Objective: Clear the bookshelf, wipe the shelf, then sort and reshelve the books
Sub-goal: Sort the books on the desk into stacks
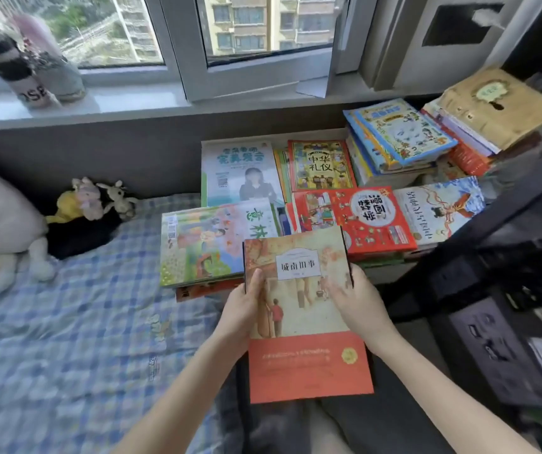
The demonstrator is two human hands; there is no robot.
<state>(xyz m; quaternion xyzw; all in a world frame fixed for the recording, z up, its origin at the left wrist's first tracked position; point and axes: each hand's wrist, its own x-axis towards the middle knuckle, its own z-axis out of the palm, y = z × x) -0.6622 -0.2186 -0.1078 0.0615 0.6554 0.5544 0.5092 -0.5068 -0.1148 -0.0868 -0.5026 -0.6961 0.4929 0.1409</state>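
Note:
I hold an orange-and-cream paperback point(299, 322) face up in front of me. My left hand point(242, 311) grips its left edge and my right hand point(358, 306) grips its right edge, fingers over the cover. Beyond it, several books lie flat in piles on the bed: a green illustrated book point(210, 244), a red picture book point(361, 217), a white-and-teal book point(237, 172), a red-framed book point(320, 165). Taller stacks rise at the right, topped by a blue book point(400, 129) and a tan book point(499, 106).
The blue checked bedsheet point(66, 322) spreads to the left, with plush toys point(93, 201) against the wall. A windowsill point(99, 103) runs along the back with wrapped bottles on it. A dark shelf frame point(492, 257) stands at the right.

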